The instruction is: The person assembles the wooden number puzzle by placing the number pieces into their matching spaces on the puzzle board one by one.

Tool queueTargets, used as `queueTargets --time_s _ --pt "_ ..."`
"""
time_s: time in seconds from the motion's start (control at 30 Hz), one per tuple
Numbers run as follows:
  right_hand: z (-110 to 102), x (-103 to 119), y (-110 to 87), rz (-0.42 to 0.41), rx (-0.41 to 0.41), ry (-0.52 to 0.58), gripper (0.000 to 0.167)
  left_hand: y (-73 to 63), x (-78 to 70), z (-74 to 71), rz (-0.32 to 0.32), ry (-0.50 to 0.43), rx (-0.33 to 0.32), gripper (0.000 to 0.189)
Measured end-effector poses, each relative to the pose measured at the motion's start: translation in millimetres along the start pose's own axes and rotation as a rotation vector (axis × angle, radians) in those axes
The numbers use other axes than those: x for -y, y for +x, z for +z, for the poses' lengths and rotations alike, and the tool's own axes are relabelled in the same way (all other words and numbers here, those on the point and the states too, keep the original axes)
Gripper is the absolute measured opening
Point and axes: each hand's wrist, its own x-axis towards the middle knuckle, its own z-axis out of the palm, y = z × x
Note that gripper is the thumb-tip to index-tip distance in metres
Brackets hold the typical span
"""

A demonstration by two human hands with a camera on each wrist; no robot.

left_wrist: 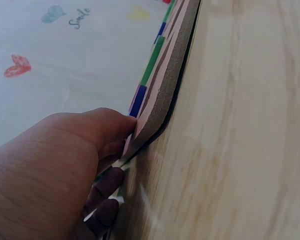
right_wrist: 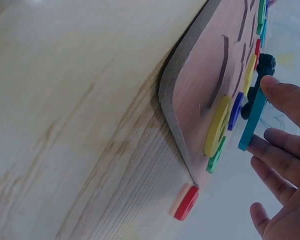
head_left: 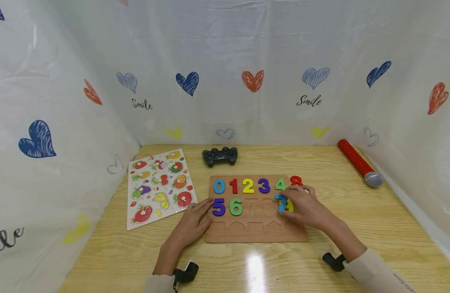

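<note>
A wooden number puzzle board [head_left: 256,236] lies on the table, with the blue 0 [head_left: 219,186], red 1, yellow 2, purple 3 and green 4 [head_left: 280,184] along its back row. In the middle row sit the purple 5 [head_left: 218,207], green 6 [head_left: 236,207] and a yellow piece [right_wrist: 218,126], partly covered. My right hand [head_left: 303,205] pinches a blue 7 [right_wrist: 253,116] between thumb and fingers, raised above the yellow piece. My left hand [head_left: 192,223] holds the board's left edge, thumb by the 5. A red 8 [head_left: 296,180] lies off the board's back right corner.
A fruit puzzle board [head_left: 160,187] lies at the left. Behind the number board is a black game controller [head_left: 220,156]. A red microphone [head_left: 359,162] lies at the back right. Curtains [head_left: 225,110] printed with hearts enclose the table's back and sides.
</note>
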Motion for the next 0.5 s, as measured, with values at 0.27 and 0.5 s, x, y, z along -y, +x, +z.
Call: queueTargets --time_s 0.27,0.5 --pt "1.8 3.3 2.6 -0.045 -0.007 0.033 0.057 -0.2 -1.6 -2.3 0.002 -0.007 0.007 0.053" --pt "5.6 4.6 4.5 -0.078 -0.011 0.071 0.054 0.6 -0.2 -0.4 0.011 0.010 -0.003 0.053"
